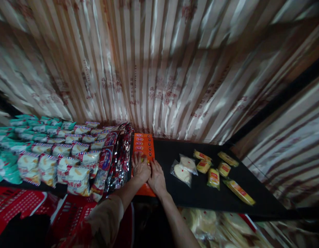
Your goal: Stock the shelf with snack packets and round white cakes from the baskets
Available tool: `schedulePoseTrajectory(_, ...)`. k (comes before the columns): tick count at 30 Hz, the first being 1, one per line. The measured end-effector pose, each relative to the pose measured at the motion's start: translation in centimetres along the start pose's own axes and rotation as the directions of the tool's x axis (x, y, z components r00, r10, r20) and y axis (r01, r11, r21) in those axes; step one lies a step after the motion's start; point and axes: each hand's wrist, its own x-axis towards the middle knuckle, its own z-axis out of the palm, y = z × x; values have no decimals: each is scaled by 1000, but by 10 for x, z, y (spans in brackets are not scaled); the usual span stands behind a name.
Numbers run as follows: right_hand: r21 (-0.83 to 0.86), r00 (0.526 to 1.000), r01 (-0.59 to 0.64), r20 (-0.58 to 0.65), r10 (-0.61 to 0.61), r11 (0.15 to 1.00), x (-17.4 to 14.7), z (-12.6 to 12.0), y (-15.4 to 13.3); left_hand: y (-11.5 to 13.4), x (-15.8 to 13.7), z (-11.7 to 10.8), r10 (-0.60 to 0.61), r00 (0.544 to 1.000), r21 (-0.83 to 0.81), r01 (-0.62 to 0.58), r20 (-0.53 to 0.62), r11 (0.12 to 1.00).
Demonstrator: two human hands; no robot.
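hands, left (140,169) and right (156,178), press flat on glossy orange packets (143,146).

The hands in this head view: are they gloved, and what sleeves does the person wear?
Both hands are bare, with no gloves. The left hand comes from an arm with a loose, light beige sleeve pushed back near the elbow. The right hand has a bare forearm, no sleeve in view. Rings or a watch cannot be made out.

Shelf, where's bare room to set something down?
Bare black shelf lies between the orange packets and the clear bags, and along the front edge right of the right hand. Left of the left hand, snack bags crowd everything.
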Motion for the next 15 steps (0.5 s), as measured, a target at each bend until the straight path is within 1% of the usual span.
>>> schedulePoseTrajectory(3, 43, 993, 93, -78, -90, 995, 2, -2, 8, 10, -6, -7, 42, 998, -43, -45, -55, 998)
schedulePoseTrajectory(5, 71, 980, 144, -151, -132, 987, 1, -10, 8, 18, -16, -16, 69, 996, -105, -75, -65, 992)
schedulePoseTrajectory(7, 111, 970, 172, -196, -148, 979, -6, -22, 1, 23, -33, -27, 103, 992, -187, -115, -70, 976)
schedulePoseTrajectory(9, 164, 967, 199, -191, -167, 966, -23, -34, -9, 21, -59, -36, 139, 988, -281, -154, -71, 947)
schedulePoseTrajectory(11, 202, 965, 236, -165, -205, 951, -48, -42, -22, 9, -92, -43, 178, 982, -377, -191, -68, 906)
schedulePoseTrajectory(13, 219, 960, 273, -118, -252, 937, -78, -46, -35, -12, -129, -46, 227, 972, -456, -226, -54, 861)
schedulePoseTrajectory(15, 251, 951, 302, -14, -309, 920, -107, -47, -50, -38, -165, -46, 248, 969, -522, -217, -11, 825)
